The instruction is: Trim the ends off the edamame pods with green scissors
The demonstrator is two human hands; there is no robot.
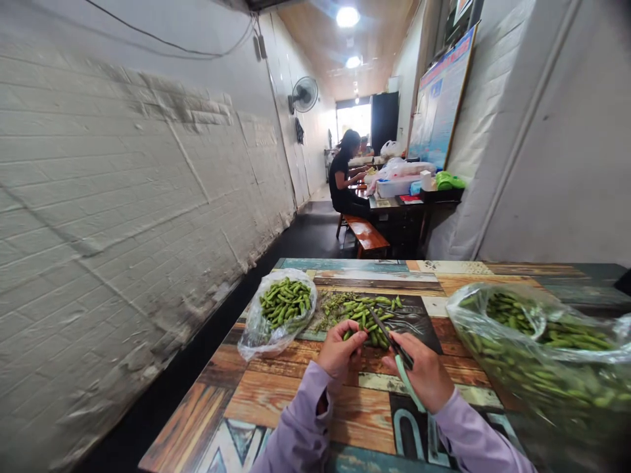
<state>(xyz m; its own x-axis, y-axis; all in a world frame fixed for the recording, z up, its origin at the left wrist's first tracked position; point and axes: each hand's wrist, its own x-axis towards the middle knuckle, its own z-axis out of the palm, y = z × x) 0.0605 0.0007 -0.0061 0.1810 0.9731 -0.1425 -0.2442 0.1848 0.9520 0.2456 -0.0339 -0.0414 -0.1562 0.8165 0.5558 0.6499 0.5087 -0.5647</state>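
Note:
My left hand (342,349) is closed, with a green soybean pod (348,336) pinched at its fingertips. My right hand (426,369) grips scissors (379,322) with dark blades and a mint-green handle, the blades pointing up and left close to the pod. Just past both hands lies a loose pile of green pods (367,314) on the table, with small trimmed bits (329,307) at its left. Left of the pile, a clear plastic bag (254,341) stands open with pods inside. A larger clear bag (473,315), full of pods, sits at the right.
The wood-patterned table (296,401) runs along a white brick wall (123,230), with a dark floor strip between. Beyond it, a person (342,177) sits on a wooden bench (365,233) at another table carrying bags and a plastic tub (394,187). A fan (304,94) hangs on the wall.

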